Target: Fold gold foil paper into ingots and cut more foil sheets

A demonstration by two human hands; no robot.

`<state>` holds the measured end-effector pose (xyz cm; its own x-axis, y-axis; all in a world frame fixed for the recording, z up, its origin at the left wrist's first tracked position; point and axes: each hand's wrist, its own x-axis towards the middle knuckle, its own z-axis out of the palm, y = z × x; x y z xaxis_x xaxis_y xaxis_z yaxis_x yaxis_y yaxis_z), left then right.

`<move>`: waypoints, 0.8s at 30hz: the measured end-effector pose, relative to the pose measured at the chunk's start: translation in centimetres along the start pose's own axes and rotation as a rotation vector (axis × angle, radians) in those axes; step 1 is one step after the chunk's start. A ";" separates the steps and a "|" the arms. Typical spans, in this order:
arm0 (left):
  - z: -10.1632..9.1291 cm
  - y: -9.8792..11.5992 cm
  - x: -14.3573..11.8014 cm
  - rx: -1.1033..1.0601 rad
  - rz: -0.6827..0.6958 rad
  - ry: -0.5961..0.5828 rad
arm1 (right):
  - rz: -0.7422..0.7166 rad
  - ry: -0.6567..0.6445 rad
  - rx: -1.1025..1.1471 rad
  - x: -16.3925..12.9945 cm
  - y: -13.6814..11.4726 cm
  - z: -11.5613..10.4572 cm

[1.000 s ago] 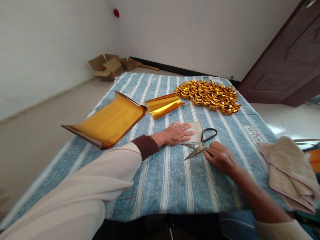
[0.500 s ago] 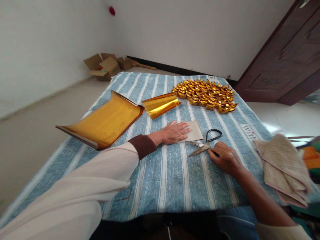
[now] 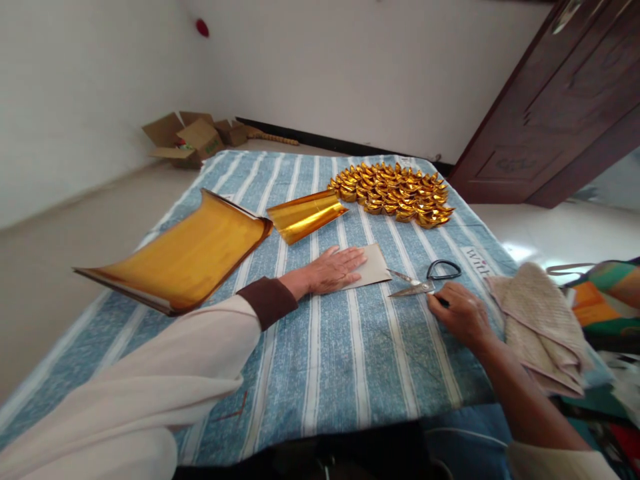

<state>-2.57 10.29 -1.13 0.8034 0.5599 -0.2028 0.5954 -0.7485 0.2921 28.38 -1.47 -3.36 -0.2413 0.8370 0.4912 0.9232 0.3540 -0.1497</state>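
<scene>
My left hand (image 3: 331, 269) lies flat, palm down, on a small pale sheet of paper (image 3: 373, 265) on the blue striped cloth (image 3: 340, 353). To its right lie metal scissors (image 3: 419, 283) with black loop handles, blades parted. My right hand (image 3: 461, 313) rests on the cloth with its fingers curled around the nearer handle of the scissors. A curled stack of gold foil sheets (image 3: 187, 255) lies to the left, a smaller gold foil piece (image 3: 305, 215) behind my left hand.
A pile of several folded gold paper ingots (image 3: 395, 192) sits at the far side of the cloth. Folded beige towels (image 3: 540, 323) lie at the right edge. Open cardboard boxes (image 3: 187, 139) stand by the far wall, a dark wooden door (image 3: 560, 113) at right.
My right hand has dragged the scissors to the right, away from the pale sheet. The left hand has stayed flat on the sheet. The view has swung slightly right.
</scene>
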 end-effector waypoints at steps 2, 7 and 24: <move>-0.1 0.1 0.0 0.006 -0.005 -0.003 | 0.002 -0.011 0.004 -0.3 0.3 -0.3; -0.3 0.3 0.0 0.005 -0.013 -0.018 | -0.014 -0.028 0.012 -1.5 0.2 -1.1; 0.5 -0.5 0.4 0.022 -0.001 0.003 | -0.043 -0.006 -0.066 -0.1 -1.7 -0.4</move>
<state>-2.59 10.71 -1.86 0.8028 0.5618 -0.1998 0.5963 -0.7554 0.2717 26.90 -2.28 -2.83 -0.2825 0.8243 0.4906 0.9297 0.3613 -0.0717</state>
